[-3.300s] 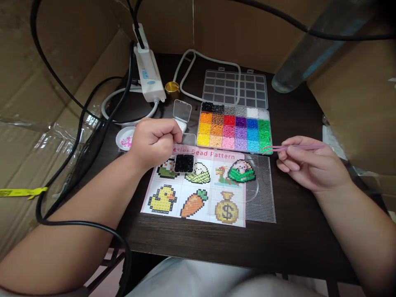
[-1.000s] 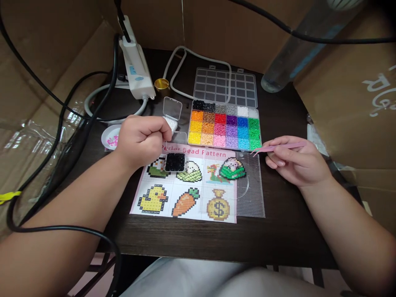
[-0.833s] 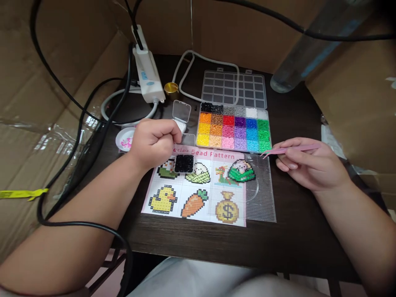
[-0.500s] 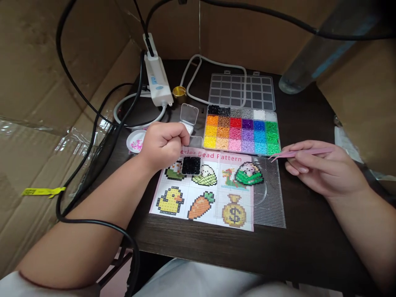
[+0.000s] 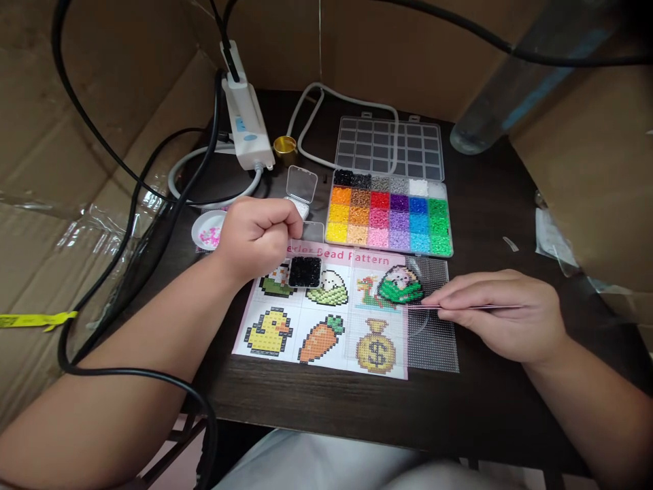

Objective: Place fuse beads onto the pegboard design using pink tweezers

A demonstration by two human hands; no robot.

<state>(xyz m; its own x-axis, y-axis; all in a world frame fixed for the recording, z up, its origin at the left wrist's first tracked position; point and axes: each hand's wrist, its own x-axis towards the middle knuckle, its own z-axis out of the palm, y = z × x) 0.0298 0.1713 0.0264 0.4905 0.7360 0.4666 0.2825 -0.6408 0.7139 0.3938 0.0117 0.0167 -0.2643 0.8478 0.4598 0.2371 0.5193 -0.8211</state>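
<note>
My right hand (image 5: 503, 313) grips pink tweezers (image 5: 479, 306), which lie level with their tips at the lower edge of a green, white and black bead figure (image 5: 401, 284). That figure sits on a clear pegboard (image 5: 439, 340), partly over the printed bead pattern sheet (image 5: 321, 306). Whether the tips hold a bead is too small to tell. My left hand (image 5: 260, 235) is closed in a fist beside the raised lid of a small clear box of black beads (image 5: 305, 272); its fingertips are hidden, so I cannot tell what they grip.
Behind the sheet, a compartment case (image 5: 388, 212) holds beads in several colours. A white dish (image 5: 207, 230) with pink beads stands left of my left hand. Farther back are a small box of white beads (image 5: 298, 206), a gold cup (image 5: 285, 148) and a power strip (image 5: 249, 129) with cables.
My right hand has moved down and left, bringing the tweezers from the pegboard's upper right to the bead figure's lower edge. The view shifted slightly; my left hand remains beside the black-bead box.
</note>
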